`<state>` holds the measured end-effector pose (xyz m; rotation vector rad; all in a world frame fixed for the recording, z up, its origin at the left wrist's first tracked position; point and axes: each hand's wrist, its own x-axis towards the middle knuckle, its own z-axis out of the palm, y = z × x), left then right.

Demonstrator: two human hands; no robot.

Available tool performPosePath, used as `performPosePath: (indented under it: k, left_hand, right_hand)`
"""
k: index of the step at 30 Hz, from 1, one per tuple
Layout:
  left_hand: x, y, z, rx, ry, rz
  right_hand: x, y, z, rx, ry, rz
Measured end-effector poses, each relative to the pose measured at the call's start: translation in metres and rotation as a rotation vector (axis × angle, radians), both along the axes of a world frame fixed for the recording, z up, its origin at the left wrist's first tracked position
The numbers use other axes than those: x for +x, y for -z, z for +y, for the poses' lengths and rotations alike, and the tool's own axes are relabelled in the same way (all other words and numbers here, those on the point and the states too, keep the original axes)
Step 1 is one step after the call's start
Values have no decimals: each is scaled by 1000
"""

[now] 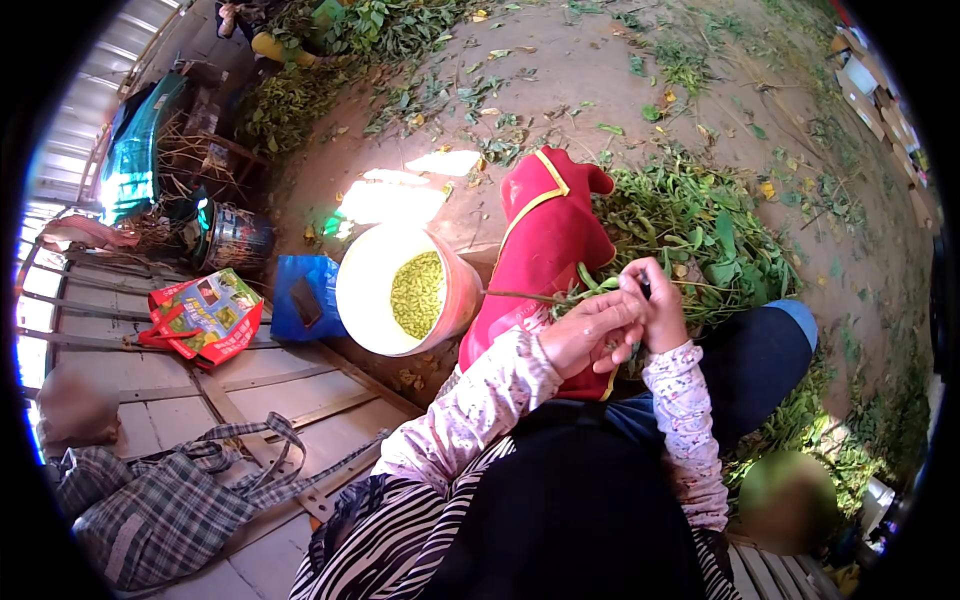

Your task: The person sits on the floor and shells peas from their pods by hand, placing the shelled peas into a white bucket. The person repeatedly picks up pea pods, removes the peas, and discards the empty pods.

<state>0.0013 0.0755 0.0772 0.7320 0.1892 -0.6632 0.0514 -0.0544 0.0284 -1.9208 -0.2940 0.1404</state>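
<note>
My left hand (592,334) is closed around a bean plant (517,296), whose bare stem points left across my lap. Green pods (596,281) stick out just above its fingers. Up against those fingertips, my right hand (656,304) has its fingers bent inward. A small dark spot shows at the right fingers, but what they pinch is hidden. Under both hands, red cloth with yellow edging (551,225) covers my leg. Left of that leg stands a white bucket (360,292), partly filled with small green pods or beans (418,295).
Cut bean plants (697,225) lie heaped beyond my right hand. Left of the bucket are a blue bag (304,300), a red printed bag (206,315) and a plaid cloth bag (172,510). Another person's hand (225,19) shows at top left, near more plants (397,26).
</note>
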Motion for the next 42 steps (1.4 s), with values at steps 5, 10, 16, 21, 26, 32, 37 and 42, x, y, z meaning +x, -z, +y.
performPosePath:
  k: [5, 10, 16, 21, 26, 32, 37, 42]
  left_hand:
    - [-10, 43, -8, 264, -191, 261]
    - [-15, 50, -8, 22, -342, 324]
    - [-3, 48, -10, 196, -367, -29]
    - [-2, 47, -19, 366, -369, -65]
    - [-1, 37, -20, 382, -317, -141]
    - [-2, 49, -17, 552, -348, -129]
    - [-2, 36, -20, 422, -316, -160]
    - [-2, 39, -7, 435, -122, -128]
  right_hand:
    - [-24, 9, 0, 40, 103, 30]
    - [-43, 2, 7, -4, 55, -191]
    - [-50, -22, -6, -29, 41, -42]
    - [-52, -7, -11, -8, -20, 139]
    - [-50, 7, -12, 28, -41, 216]
    - [-53, 14, -12, 129, -55, 124]
    - [-51, 10, -16, 121, -80, 195]
    - [-51, -3, -22, 390, -187, 452]
